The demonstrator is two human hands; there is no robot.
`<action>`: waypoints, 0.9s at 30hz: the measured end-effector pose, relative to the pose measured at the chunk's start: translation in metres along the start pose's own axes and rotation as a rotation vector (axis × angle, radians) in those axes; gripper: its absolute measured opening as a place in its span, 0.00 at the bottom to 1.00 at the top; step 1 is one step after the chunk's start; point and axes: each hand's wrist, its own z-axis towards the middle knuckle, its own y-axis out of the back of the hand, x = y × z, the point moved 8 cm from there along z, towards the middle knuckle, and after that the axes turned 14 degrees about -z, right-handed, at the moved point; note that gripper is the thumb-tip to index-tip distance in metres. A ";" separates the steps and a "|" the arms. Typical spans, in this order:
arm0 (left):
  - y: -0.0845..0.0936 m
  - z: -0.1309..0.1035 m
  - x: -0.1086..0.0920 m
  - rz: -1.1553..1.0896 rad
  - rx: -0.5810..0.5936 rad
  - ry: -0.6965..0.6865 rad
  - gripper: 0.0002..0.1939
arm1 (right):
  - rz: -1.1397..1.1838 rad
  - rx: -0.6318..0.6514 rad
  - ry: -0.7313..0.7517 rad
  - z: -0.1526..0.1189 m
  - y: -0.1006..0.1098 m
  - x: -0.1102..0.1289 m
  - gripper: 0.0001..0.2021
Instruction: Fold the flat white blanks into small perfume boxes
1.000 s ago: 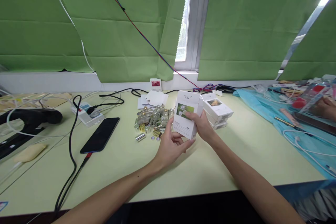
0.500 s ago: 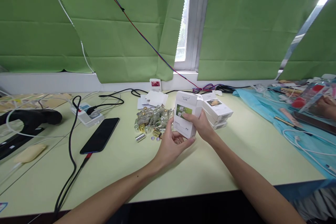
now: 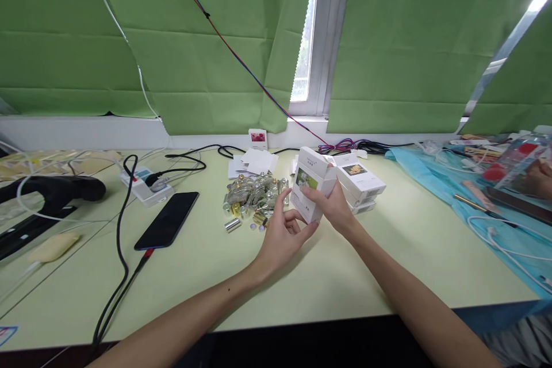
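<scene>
A white cardboard box [image 3: 305, 203] with a picture of white flowers on green is held upright and tilted above the table. My right hand [image 3: 332, 207] grips it from the right, thumb across the picture and the other fingers hidden behind. Around its lower left corner curl the fingers of my left hand [image 3: 284, 233], with the thumb near the bottom edge. Behind the hands lies a heap of small clear bottles or vials [image 3: 254, 191] with gold and silver caps. Stacked white boxes [image 3: 360, 181] stand just right of the held one.
White paper sheets [image 3: 259, 160] and a small box with a red picture [image 3: 257, 138] lie behind the heap. On the left are a phone [image 3: 167, 221], a power strip [image 3: 146, 187] and black cables. Blue sheeting [image 3: 425, 175] carries cluttered items at right, near another person's hand [image 3: 539, 178].
The held box has turned and leans more to the right, showing more of its side. My left fingers have slipped slightly down its left edge. The whole view has shifted a little.
</scene>
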 end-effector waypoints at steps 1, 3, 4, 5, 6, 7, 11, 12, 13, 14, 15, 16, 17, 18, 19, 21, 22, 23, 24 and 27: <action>0.001 0.000 -0.001 0.020 -0.005 -0.019 0.46 | -0.016 -0.006 0.018 0.000 0.000 -0.001 0.37; 0.002 0.001 -0.003 0.058 -0.014 -0.051 0.44 | -0.068 -0.012 0.053 0.000 0.000 -0.001 0.38; 0.002 0.001 -0.003 0.077 -0.018 -0.064 0.42 | -0.098 -0.014 0.070 -0.001 0.000 -0.001 0.38; 0.002 0.001 -0.004 0.098 -0.022 -0.073 0.40 | -0.130 -0.014 0.089 -0.001 -0.001 0.000 0.38; 0.003 0.001 -0.005 0.117 -0.030 -0.079 0.38 | -0.163 -0.011 0.108 -0.002 -0.002 0.001 0.37; 0.003 0.000 -0.006 0.135 -0.040 -0.084 0.36 | -0.198 -0.005 0.130 -0.003 -0.003 0.004 0.37; 0.006 0.001 -0.009 0.153 -0.087 -0.092 0.29 | -0.345 0.067 0.211 -0.008 -0.012 0.015 0.37; 0.007 0.001 -0.009 0.147 -0.094 -0.091 0.28 | -0.377 0.087 0.229 -0.009 -0.015 0.016 0.37; 0.007 0.001 -0.009 0.142 -0.099 -0.089 0.28 | -0.404 0.103 0.248 -0.009 -0.017 0.018 0.37; 0.008 0.001 -0.009 0.137 -0.106 -0.086 0.27 | -0.427 0.119 0.266 -0.010 -0.018 0.018 0.37; 0.009 0.002 -0.008 0.135 -0.115 -0.085 0.27 | -0.444 0.133 0.284 -0.010 -0.020 0.019 0.37; 0.010 0.002 -0.008 0.137 -0.124 -0.087 0.27 | -0.453 0.145 0.301 -0.010 -0.021 0.019 0.37; 0.011 0.002 -0.008 0.141 -0.133 -0.093 0.27 | -0.455 0.158 0.315 -0.010 -0.022 0.018 0.37; 0.012 0.002 -0.008 0.146 -0.140 -0.103 0.27 | -0.454 0.169 0.331 -0.010 -0.022 0.018 0.37; 0.012 0.002 -0.009 0.151 -0.144 -0.117 0.27 | -0.450 0.179 0.348 -0.011 -0.023 0.018 0.37; 0.013 0.003 -0.013 0.157 -0.149 -0.153 0.26 | -0.439 0.193 0.372 -0.012 -0.023 0.019 0.36; 0.013 0.003 -0.015 0.161 -0.151 -0.169 0.26 | -0.433 0.195 0.375 -0.013 -0.023 0.019 0.35; 0.014 0.002 -0.017 0.167 -0.155 -0.181 0.26 | -0.427 0.197 0.371 -0.013 -0.023 0.019 0.35; 0.014 0.002 -0.018 0.175 -0.161 -0.188 0.27 | -0.421 0.196 0.365 -0.013 -0.023 0.019 0.35; 0.016 0.002 -0.020 0.196 -0.180 -0.193 0.30 | -0.408 0.194 0.358 -0.014 -0.023 0.019 0.34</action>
